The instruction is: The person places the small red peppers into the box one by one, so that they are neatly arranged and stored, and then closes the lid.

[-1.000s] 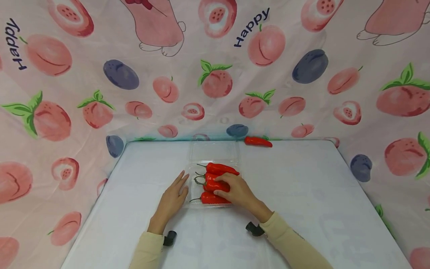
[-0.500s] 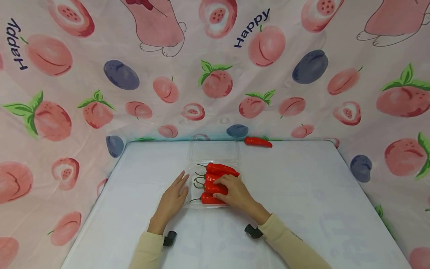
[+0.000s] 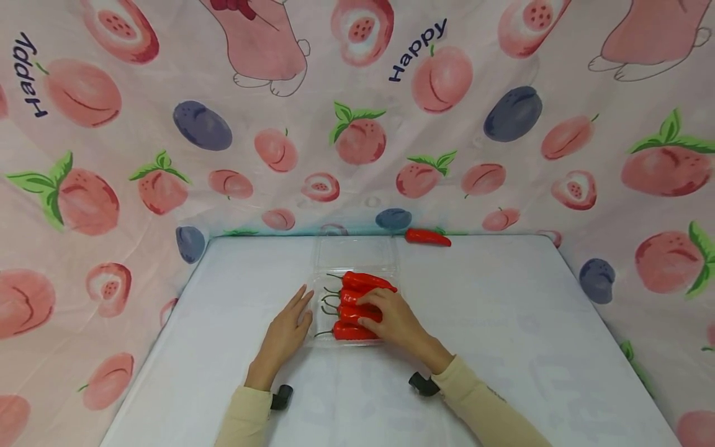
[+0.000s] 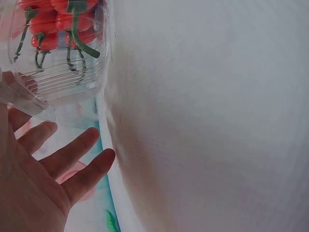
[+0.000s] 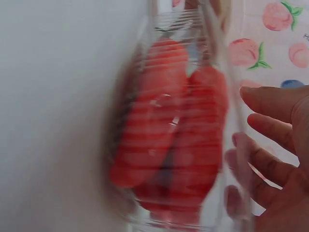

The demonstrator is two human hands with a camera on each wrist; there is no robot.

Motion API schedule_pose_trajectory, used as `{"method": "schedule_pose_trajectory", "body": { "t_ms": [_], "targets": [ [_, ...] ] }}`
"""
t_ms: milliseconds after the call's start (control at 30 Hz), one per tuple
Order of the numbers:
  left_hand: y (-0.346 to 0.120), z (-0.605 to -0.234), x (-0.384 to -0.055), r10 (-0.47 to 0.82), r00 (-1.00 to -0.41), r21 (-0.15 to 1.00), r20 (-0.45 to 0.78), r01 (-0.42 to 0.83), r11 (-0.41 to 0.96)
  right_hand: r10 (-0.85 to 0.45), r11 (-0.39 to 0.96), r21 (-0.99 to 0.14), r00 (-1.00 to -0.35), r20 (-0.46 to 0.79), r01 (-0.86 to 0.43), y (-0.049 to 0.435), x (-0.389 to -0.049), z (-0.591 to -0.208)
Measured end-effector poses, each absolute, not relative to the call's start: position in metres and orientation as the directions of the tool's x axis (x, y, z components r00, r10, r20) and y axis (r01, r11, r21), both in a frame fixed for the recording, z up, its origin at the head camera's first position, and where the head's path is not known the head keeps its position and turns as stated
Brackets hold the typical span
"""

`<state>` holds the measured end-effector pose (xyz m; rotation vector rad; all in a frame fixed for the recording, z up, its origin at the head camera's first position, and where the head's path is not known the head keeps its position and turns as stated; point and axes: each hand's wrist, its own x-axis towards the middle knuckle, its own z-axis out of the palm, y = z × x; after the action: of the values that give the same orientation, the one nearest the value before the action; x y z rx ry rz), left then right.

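Several red peppers (image 3: 365, 282) with green stems lie side by side in a clear plastic box (image 3: 319, 320), whose lid (image 3: 355, 252) is folded back. My left hand (image 3: 283, 328) stays at the box's left side with its fingers extended and spread; in the left wrist view, that hand (image 4: 48, 186) holds nothing. Over the middle peppers is my right hand (image 3: 399, 318), thumb and fingertips at the pepper bodies. In the right wrist view its fingers (image 5: 273, 169) are spaced apart and gently bent, and none visibly wraps round a pepper. The peppers' right ends are partly hidden beneath it.
Another red pepper (image 3: 427, 237) lies at the back edge of the white table (image 3: 480, 323), right of the lid. A fruit-print cloth (image 3: 357, 174) hangs behind. Small black devices (image 3: 423, 385) are on both wrists.
My right hand has shifted slightly left and back right over the box, and a middle pepper's stem now lies lower, between the others. My left hand has stayed in place.
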<state>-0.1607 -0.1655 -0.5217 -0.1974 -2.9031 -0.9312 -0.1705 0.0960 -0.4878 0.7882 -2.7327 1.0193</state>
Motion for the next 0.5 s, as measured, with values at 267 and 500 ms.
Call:
{"method": "schedule_pose_trajectory", "body": {
  "t_ms": [267,500],
  "targets": [
    [-0.166,-0.523,-0.161,0.103,-0.984,0.576,0.144,0.168,0.8,-0.433,0.635,-0.558,-0.844,0.316,-0.535,0.104,-0.169,-0.467],
    [-0.166,-0.524,-0.161,0.099,-0.985,0.579,0.139,0.162,0.799,-0.402,0.615,-0.572,-0.839,0.366,-0.544,0.114,-0.168,-0.45]
  ]
}}
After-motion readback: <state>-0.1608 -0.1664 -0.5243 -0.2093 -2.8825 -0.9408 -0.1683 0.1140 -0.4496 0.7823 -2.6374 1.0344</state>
